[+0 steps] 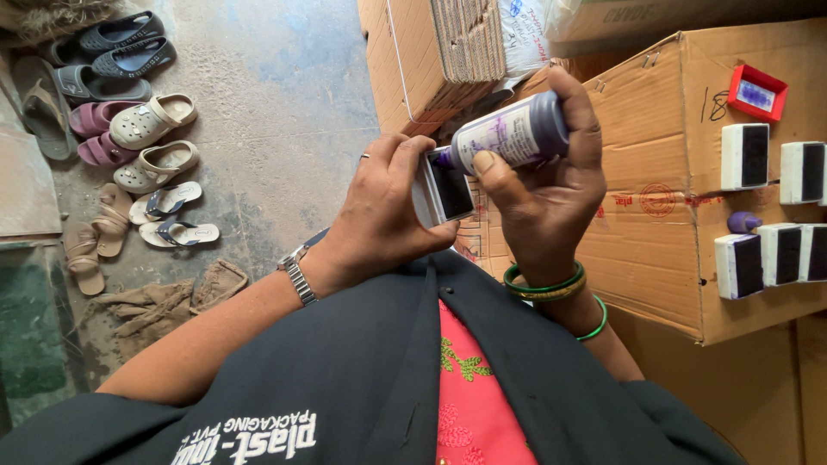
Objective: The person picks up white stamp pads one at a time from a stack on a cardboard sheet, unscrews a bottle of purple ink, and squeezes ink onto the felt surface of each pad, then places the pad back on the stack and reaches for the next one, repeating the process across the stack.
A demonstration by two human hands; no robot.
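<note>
Above the near edge of the brown cardboard box (655, 258), I grip the white rectangular stamp block (439, 188) steady in my left hand (388, 211) while my right hand (543, 185), clenched on the purple plastic ink bottle (512, 133), should squeeze gently, nozzle on the dark pad.

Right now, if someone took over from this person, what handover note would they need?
Left hand grips a white stamp pad, dark face up. Right hand holds the ink bottle tilted, nozzle at the pad's edge. Other pads, the purple cap and a red tray lie on the cardboard box. Inking of the held pad is underway; how full it is cannot be told.
</note>
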